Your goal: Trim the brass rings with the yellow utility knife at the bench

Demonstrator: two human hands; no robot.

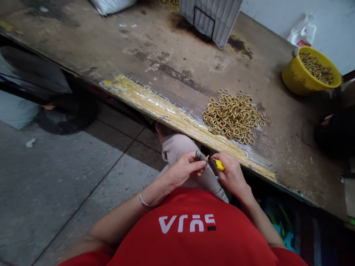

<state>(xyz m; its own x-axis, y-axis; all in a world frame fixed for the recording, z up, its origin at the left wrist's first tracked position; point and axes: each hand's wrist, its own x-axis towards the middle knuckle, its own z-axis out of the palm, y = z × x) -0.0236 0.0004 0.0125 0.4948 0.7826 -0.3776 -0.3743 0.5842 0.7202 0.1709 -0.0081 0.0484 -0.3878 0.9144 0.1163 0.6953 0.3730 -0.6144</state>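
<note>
Pinched between the thumb and a grey-wrapped finger of my left hand (188, 169) is a small brass-coloured ring (206, 158), seen nearly edge-on. My right hand (231, 173) is closed around a yellow utility knife (219, 164). Its short tip points toward the ring, with a small gap between; the blade is too small to make out clearly. Both hands are over my lap, just in front of the table edge. Beyond them on the tabletop lies a loose heap of similar rings (233, 114).
Yellow tape (166, 111) under clear film covers the front edge of the worn table (111, 48). A yellow bucket (298, 75) full of rings stands at the right. At the back are a grey ridged container (210, 18) and a white sack (113, 5).
</note>
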